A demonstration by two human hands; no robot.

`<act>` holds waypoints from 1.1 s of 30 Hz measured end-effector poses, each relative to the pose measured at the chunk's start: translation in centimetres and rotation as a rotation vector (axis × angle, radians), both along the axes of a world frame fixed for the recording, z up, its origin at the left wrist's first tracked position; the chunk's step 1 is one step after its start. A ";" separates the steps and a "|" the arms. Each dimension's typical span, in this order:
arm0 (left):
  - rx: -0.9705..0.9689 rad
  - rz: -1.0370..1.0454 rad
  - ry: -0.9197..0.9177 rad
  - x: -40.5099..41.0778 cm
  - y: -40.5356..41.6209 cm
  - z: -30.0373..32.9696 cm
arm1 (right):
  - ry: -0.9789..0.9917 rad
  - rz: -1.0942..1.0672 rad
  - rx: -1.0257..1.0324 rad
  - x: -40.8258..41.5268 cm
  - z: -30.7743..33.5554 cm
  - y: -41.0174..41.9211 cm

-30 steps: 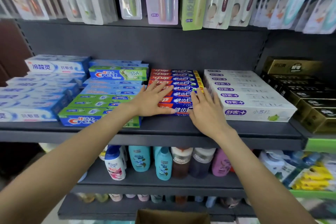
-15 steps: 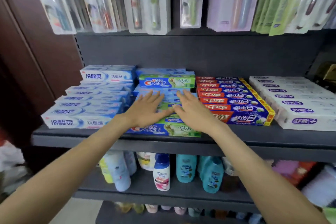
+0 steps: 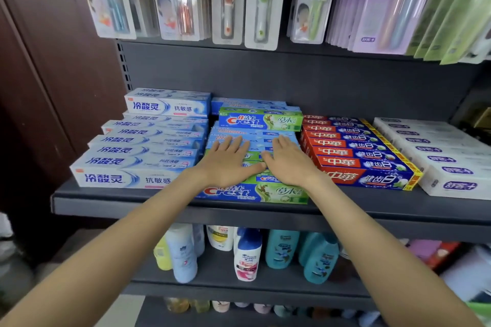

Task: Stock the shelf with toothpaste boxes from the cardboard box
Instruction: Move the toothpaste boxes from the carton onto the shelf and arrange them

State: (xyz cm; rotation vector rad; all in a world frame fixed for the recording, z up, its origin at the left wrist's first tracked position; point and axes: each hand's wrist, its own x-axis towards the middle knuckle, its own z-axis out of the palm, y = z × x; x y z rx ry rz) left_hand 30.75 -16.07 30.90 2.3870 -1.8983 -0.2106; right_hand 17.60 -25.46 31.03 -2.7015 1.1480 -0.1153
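Flat and open, your left hand (image 3: pixel 228 164) and right hand (image 3: pixel 288 164) press palm-down side by side on the green and blue toothpaste boxes (image 3: pixel 255 194), grasping nothing, thumbs almost touching. Four blocks of boxes fill the dark shelf (image 3: pixel 106 206): white-and-blue boxes (image 3: pixel 138 164) at the left, the green and blue ones under your hands, six red boxes (image 3: pixel 353 151) showing in steps, then white boxes (image 3: pixel 438 151) at the right. Below, shampoo bottles (image 3: pixel 279 252) crowd the lower shelf, and toothbrush packs (image 3: pixel 225 0) hang above.
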 end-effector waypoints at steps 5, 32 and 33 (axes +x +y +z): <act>-0.229 0.010 0.170 0.6 0.1 0.9 | -0.163 0.006 -0.058 -0.8 0.6 -0.2; -0.105 -0.075 -0.344 13.0 -9.4 3.3 | -0.106 -0.101 -0.019 4.6 4.2 -10.3; -0.107 -0.076 -0.344 13.0 -9.5 3.3 | -0.106 -0.093 -0.031 4.5 4.2 -10.2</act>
